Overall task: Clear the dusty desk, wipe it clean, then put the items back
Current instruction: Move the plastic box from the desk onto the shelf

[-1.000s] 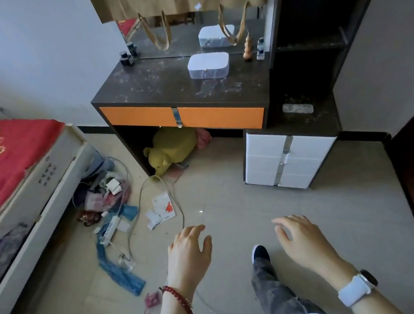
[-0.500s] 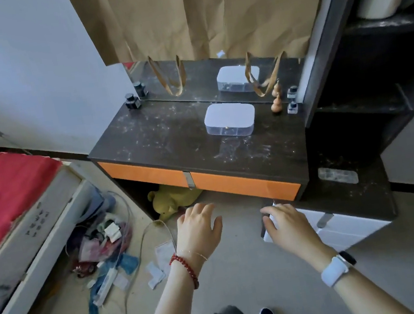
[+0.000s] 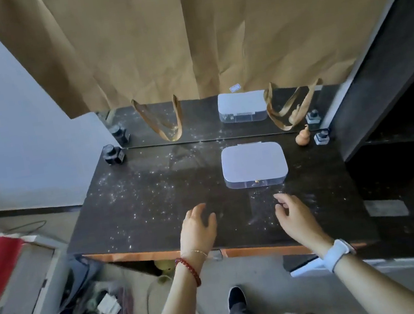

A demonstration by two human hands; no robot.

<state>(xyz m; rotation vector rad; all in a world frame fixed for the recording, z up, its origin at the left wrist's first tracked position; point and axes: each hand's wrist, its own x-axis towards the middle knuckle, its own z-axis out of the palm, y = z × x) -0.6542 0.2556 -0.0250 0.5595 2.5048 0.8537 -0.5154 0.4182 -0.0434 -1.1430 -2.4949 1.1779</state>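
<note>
left hand (image 3: 197,229): empty, fingers spread, over desk (image 3: 141,207)
right hand (image 3: 294,215): empty, fingers loosely curled
box (image 3: 254,164): just beyond both hands' fingertips, untouched

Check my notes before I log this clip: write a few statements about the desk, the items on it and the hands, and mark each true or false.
1. The clear plastic box sits closed on the desk. True.
2. The left hand holds a cloth. False: it is empty, fingers spread.
3. The wooden gourd stands beside a small ink bottle. True.
4. The desk is wiped clean. False: dust speckles it.
5. The right hand grips the box. False: it is short of it.
</note>
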